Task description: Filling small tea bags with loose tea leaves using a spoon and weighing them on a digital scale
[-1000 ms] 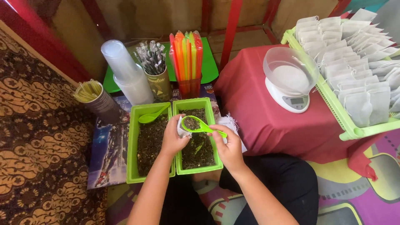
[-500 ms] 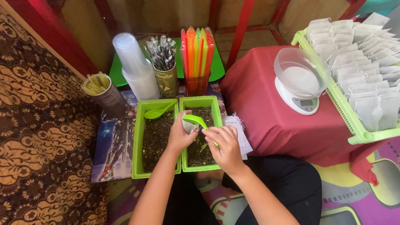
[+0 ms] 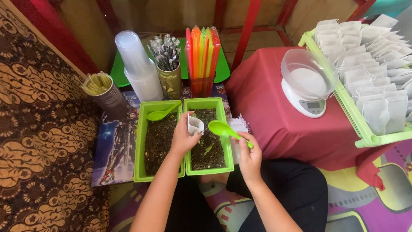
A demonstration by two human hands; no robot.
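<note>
Two things are gripped over the green trays. A small white filter bag is pinched between the thumb and fingers of the left hand, its mouth held open and turned upward; the bag is pale, thin and slightly crumpled, and a dark shadow is seen inside, though how full it is cannot be told. A bright green plastic scoop is grasped by its handle in the closed fingers of the right hand, with the oval bowl pointed toward the bag and held just beside it, apart from the paper. Both are held above the right green tray, which is filled with dark, loose dried leaf. Just beside it, touching along one wall, the left green tray is seen with the same dark material, and a second green scoop is laid across its far end. A small stack of white bags is lying near the right tray's outer wall. Behind the trays, a stack of clear cups, a tin of wrapped straws and a holder of coloured straws are set. On the red cloth, a white scale with a clear bowl is placed beside a green rack of filled bags.
</note>
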